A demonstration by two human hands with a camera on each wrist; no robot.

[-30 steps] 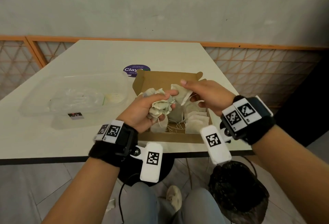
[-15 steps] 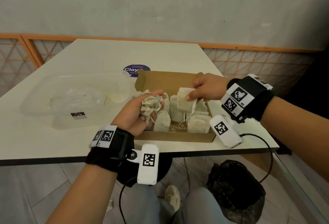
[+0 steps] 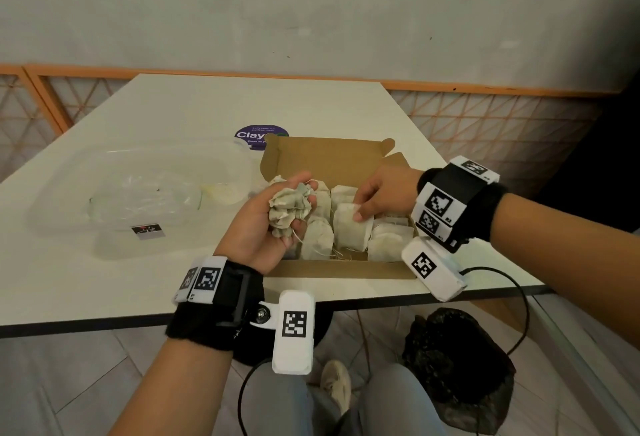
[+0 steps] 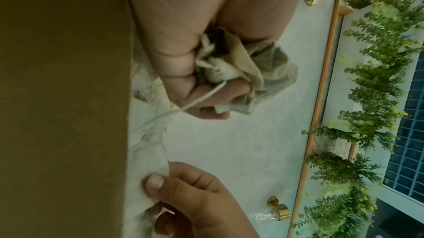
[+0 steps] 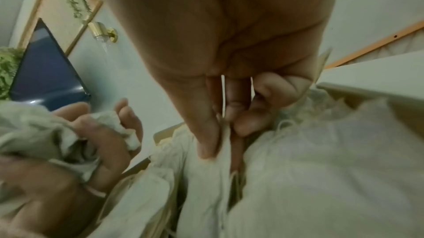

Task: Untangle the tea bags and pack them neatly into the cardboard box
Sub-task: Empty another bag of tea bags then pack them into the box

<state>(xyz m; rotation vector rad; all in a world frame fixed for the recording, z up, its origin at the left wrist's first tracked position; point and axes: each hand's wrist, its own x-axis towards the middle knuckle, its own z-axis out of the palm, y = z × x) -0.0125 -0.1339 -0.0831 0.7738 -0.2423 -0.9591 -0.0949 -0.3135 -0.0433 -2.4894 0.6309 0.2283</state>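
An open brown cardboard box (image 3: 332, 267) sits at the table's near edge, with several tea bags (image 3: 388, 248) standing in rows inside. My left hand (image 3: 266, 224) hovers over the box's left end, palm up, gripping a crumpled clump of tangled tea bags (image 3: 289, 207) (image 4: 247, 71) with a loose string (image 4: 197, 103) trailing down. My right hand (image 3: 377, 193) reaches into the box from the right and pinches the top edge of one tea bag (image 3: 349, 227) (image 5: 220, 151) between thumb and fingers, holding it upright among the others.
A clear plastic container (image 3: 138, 193) lies on the white table (image 3: 173, 116) left of the box. A purple round sticker (image 3: 258, 134) shows behind the box. A black bag (image 3: 457, 366) sits on the floor below the table edge, beside my knees.
My right hand has carried its tea bag down from above the box into the rows inside. My left hand has turned palm up, still holding the clump.
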